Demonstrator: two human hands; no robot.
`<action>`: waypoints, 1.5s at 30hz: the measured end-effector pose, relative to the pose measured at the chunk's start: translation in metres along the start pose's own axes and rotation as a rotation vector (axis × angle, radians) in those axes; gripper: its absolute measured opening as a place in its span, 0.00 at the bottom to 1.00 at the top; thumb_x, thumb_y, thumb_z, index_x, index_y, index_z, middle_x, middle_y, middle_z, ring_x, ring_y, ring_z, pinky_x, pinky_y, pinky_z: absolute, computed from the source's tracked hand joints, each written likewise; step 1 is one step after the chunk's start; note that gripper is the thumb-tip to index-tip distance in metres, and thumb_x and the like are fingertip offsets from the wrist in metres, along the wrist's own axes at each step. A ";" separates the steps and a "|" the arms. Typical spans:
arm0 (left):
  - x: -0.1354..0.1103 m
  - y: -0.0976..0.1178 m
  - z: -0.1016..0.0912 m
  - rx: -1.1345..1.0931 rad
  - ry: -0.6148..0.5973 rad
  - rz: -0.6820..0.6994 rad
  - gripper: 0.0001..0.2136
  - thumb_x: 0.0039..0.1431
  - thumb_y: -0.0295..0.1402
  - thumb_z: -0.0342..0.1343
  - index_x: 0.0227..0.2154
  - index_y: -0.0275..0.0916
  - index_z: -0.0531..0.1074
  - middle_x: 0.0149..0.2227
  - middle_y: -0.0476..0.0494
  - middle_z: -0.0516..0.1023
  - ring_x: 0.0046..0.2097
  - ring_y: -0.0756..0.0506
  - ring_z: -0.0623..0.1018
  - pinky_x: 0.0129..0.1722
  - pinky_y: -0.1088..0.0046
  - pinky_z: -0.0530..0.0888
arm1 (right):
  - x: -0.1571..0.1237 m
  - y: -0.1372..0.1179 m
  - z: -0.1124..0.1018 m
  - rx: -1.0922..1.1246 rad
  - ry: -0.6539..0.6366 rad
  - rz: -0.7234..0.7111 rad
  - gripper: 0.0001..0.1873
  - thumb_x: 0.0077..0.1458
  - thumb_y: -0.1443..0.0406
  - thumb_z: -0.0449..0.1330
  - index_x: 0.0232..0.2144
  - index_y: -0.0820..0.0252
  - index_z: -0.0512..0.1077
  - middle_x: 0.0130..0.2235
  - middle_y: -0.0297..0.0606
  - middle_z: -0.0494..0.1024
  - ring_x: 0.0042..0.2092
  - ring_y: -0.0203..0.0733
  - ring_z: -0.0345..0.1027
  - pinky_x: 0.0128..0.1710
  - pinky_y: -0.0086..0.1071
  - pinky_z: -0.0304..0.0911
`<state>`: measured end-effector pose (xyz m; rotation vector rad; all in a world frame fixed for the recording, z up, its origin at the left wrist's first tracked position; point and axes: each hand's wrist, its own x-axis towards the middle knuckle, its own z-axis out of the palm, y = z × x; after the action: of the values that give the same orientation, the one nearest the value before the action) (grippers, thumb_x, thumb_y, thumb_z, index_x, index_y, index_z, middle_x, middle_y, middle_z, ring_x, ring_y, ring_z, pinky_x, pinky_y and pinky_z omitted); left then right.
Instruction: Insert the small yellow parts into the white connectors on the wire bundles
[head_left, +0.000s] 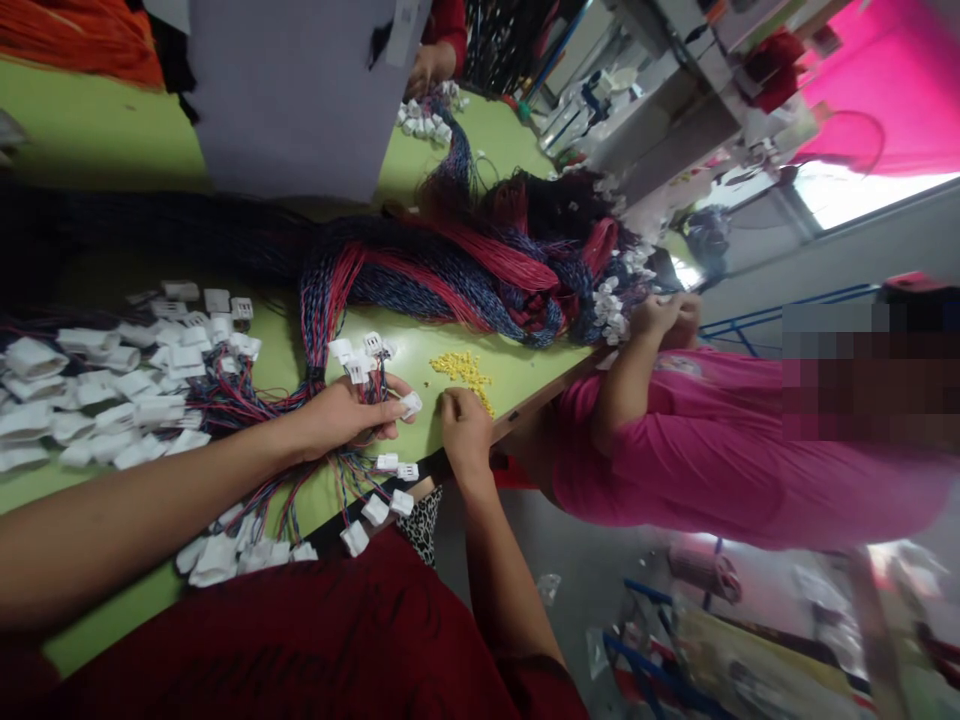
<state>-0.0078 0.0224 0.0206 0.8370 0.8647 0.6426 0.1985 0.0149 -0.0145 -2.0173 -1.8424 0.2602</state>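
My left hand (349, 415) is closed around a bunch of red and blue wires ending in white plastic connectors (362, 358), one connector pinched at its fingertips (410, 404). My right hand (465, 428) rests on the green table with its fingers curled down beside a small heap of yellow pieces (463, 368); what it pinches, if anything, is hidden. More white connectors on wires (390, 485) hang over the table edge below my left hand.
A pile of white connectors (112, 385) covers the table (97, 130) at left. A big bundle of red, blue and black wires (480, 270) lies across the middle. A person in pink (697, 450) works at the right edge. Another person's hand (427, 70) is at the far end.
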 end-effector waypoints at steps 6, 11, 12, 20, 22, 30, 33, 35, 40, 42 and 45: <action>0.002 0.001 0.000 -0.056 0.041 -0.001 0.09 0.53 0.32 0.57 0.37 0.37 0.67 0.21 0.51 0.73 0.18 0.55 0.65 0.17 0.81 0.56 | -0.001 0.002 -0.001 0.071 0.038 -0.003 0.13 0.55 0.63 0.51 0.37 0.60 0.74 0.38 0.43 0.78 0.40 0.43 0.69 0.42 0.36 0.62; 0.002 0.002 0.001 -0.061 0.033 -0.013 0.10 0.53 0.33 0.57 0.38 0.37 0.67 0.20 0.51 0.72 0.18 0.55 0.65 0.17 0.81 0.55 | 0.010 -0.010 0.010 0.068 0.016 -0.036 0.13 0.55 0.63 0.53 0.39 0.60 0.73 0.38 0.42 0.77 0.38 0.42 0.68 0.41 0.35 0.61; 0.001 0.003 0.001 -0.059 0.034 -0.021 0.10 0.54 0.33 0.57 0.38 0.37 0.67 0.19 0.52 0.72 0.18 0.56 0.64 0.17 0.81 0.55 | 0.011 -0.014 0.012 0.047 0.010 -0.030 0.12 0.54 0.63 0.53 0.38 0.59 0.74 0.37 0.42 0.77 0.37 0.42 0.68 0.39 0.34 0.61; 0.002 0.001 0.001 -0.063 0.032 -0.028 0.11 0.53 0.34 0.57 0.39 0.39 0.67 0.20 0.53 0.71 0.19 0.54 0.65 0.18 0.79 0.56 | 0.011 -0.022 0.010 0.171 0.005 0.009 0.09 0.52 0.63 0.53 0.25 0.58 0.71 0.28 0.35 0.71 0.32 0.38 0.63 0.34 0.32 0.56; 0.002 0.001 0.001 -0.051 0.038 -0.032 0.11 0.52 0.34 0.58 0.39 0.39 0.67 0.20 0.53 0.71 0.20 0.54 0.67 0.19 0.79 0.58 | 0.007 -0.023 0.002 0.403 -0.033 0.090 0.08 0.50 0.61 0.55 0.24 0.59 0.70 0.25 0.33 0.70 0.30 0.37 0.62 0.33 0.31 0.57; -0.004 0.003 0.001 0.097 -0.033 0.112 0.10 0.52 0.32 0.57 0.38 0.38 0.69 0.25 0.52 0.72 0.26 0.52 0.70 0.25 0.78 0.64 | -0.016 -0.052 -0.039 1.017 -0.075 0.197 0.05 0.47 0.64 0.60 0.28 0.57 0.67 0.25 0.28 0.69 0.25 0.30 0.59 0.28 0.28 0.57; -0.005 0.004 0.000 0.160 -0.063 0.169 0.09 0.53 0.32 0.56 0.38 0.38 0.69 0.26 0.50 0.73 0.29 0.51 0.71 0.30 0.75 0.67 | -0.021 -0.060 -0.046 0.936 -0.058 0.183 0.06 0.48 0.62 0.61 0.25 0.58 0.68 0.20 0.27 0.66 0.23 0.30 0.57 0.27 0.28 0.56; -0.004 0.003 0.000 0.173 -0.067 0.188 0.09 0.53 0.32 0.56 0.37 0.38 0.69 0.26 0.50 0.73 0.30 0.51 0.72 0.32 0.74 0.69 | -0.022 -0.065 -0.048 0.874 -0.071 0.187 0.07 0.47 0.62 0.61 0.23 0.58 0.69 0.19 0.27 0.65 0.22 0.31 0.56 0.25 0.28 0.54; -0.005 0.003 0.000 0.170 -0.067 0.208 0.07 0.51 0.30 0.57 0.34 0.38 0.70 0.29 0.49 0.74 0.32 0.50 0.74 0.36 0.72 0.71 | -0.022 -0.072 -0.046 0.871 -0.147 0.238 0.09 0.46 0.60 0.61 0.21 0.58 0.69 0.18 0.27 0.63 0.24 0.31 0.56 0.24 0.27 0.53; -0.005 0.004 0.001 0.186 -0.064 0.205 0.07 0.50 0.30 0.57 0.34 0.38 0.71 0.29 0.49 0.75 0.32 0.49 0.74 0.37 0.71 0.71 | -0.022 -0.073 -0.043 0.890 -0.152 0.258 0.09 0.46 0.59 0.61 0.21 0.58 0.69 0.18 0.27 0.63 0.24 0.32 0.57 0.24 0.27 0.53; -0.005 0.005 0.002 0.198 -0.043 0.204 0.07 0.49 0.29 0.57 0.33 0.38 0.72 0.29 0.48 0.76 0.33 0.48 0.75 0.38 0.70 0.72 | -0.021 -0.070 -0.040 0.890 -0.139 0.270 0.09 0.46 0.59 0.61 0.21 0.58 0.70 0.18 0.26 0.63 0.23 0.31 0.56 0.24 0.27 0.53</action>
<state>-0.0091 0.0207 0.0274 1.1246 0.8188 0.7209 0.1480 -0.0087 0.0471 -1.5909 -1.1638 1.0963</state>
